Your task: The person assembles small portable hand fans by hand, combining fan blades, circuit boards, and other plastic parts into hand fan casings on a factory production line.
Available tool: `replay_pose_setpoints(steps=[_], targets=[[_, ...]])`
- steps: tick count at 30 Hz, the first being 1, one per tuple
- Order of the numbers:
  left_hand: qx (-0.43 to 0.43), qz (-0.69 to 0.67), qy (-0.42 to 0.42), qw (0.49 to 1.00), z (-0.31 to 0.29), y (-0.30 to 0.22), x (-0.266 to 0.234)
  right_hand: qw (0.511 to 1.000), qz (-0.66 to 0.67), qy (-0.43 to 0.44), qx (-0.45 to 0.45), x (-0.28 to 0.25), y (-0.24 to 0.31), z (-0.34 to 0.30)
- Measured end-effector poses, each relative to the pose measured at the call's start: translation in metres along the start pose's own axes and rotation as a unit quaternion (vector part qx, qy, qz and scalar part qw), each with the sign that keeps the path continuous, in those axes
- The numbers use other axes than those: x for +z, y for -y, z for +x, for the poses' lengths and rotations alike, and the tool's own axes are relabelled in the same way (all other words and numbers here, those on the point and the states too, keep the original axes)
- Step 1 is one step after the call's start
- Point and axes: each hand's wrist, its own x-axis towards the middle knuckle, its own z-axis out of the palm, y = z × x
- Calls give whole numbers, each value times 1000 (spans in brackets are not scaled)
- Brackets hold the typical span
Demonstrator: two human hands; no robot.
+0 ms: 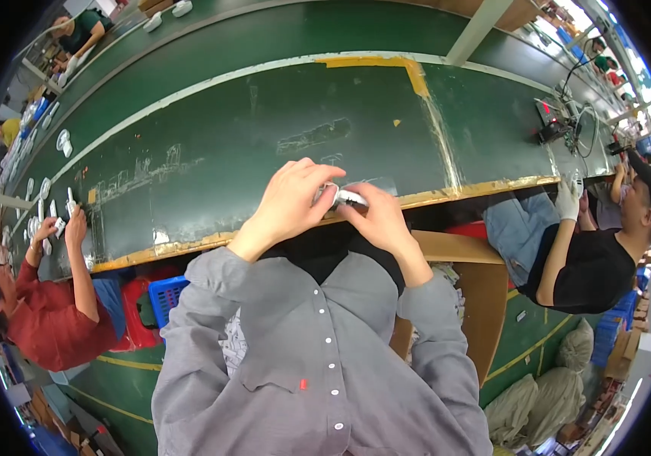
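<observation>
Grey shirt (287, 334), sleeves included, is seen nearest the camera. Both forearms are angled inward to the near edge of the surface (242, 159), around mid-length. Left hand (291, 201) is held back-up, fingers bent, clamped on the left side of a white part (351, 197). Right hand (379, 216) is brought in from the right, thumb and fingers closed on the same part. Part is held just above the near edge, between the two hands; some black is shown on it, the rest is covered by fingers.

Near edge is lined with yellowish tape. Cardboard box (481, 304) is parked below it on the right, partly covered by the right sleeve. Blue crate (167, 298) is set below it on the left. Wired electronics (552, 125) with a red light are placed toward the right end. Loose white pieces (44, 188) are clustered at the left end, beside a red-shirted co-worker (59, 327). Right end is occupied by a black-shirted co-worker (595, 266), white glove (566, 201) worn.

Count: two own hands, one part gripped, one crate, one box. White pieces overlap, can't be counted.
</observation>
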Motion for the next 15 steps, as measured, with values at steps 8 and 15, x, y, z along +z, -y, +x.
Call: replay_pose_setpoints(steps=[8, 15], targets=[[-167, -224, 107, 954, -19, 10, -8, 893, 349, 277, 64, -2, 21, -39], [-168, -260, 91, 947, -34, 7, -2, 744, 580, 287, 164, 9, 18, -64]])
